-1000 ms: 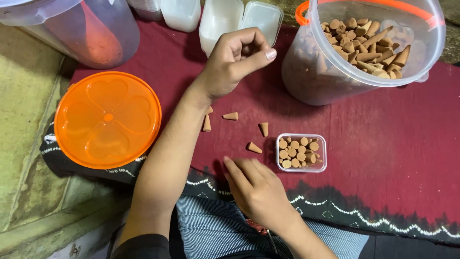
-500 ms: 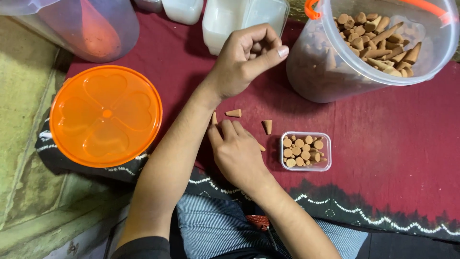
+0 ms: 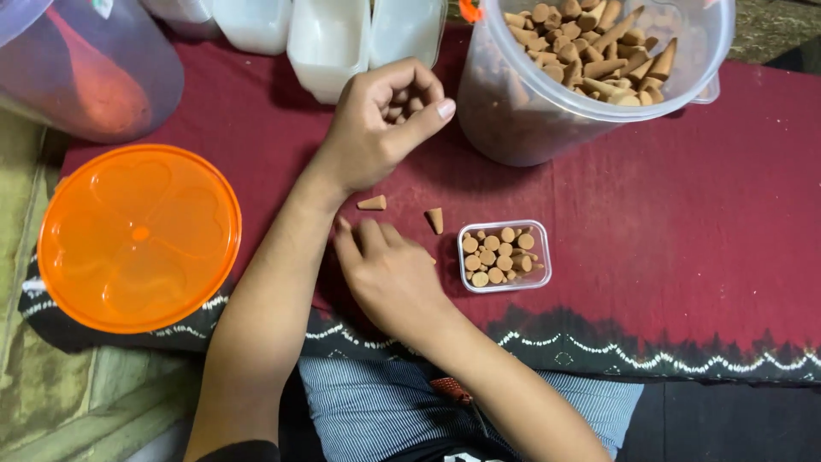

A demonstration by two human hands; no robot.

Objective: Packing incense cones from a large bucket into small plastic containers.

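1. The dark red cloth-covered surface (image 3: 684, 257) carries everything, with a large clear plastic tub (image 3: 590, 77) of tan cone-shaped pieces at its far edge.
2. A round orange plastic lid (image 3: 137, 238) lies flat at the left.
3. The left hand (image 3: 380, 128) hovers palm-in, forearm reaching forward, fingers curled loosely shut; whether it holds anything I cannot tell.
4. The right hand (image 3: 389, 274) rests palm-down, fingers together on the cloth.
5. A small clear rectangular box (image 3: 505, 257) of cones sits just beside it.
6. Two loose tan cones (image 3: 434, 219) lie between the hands.
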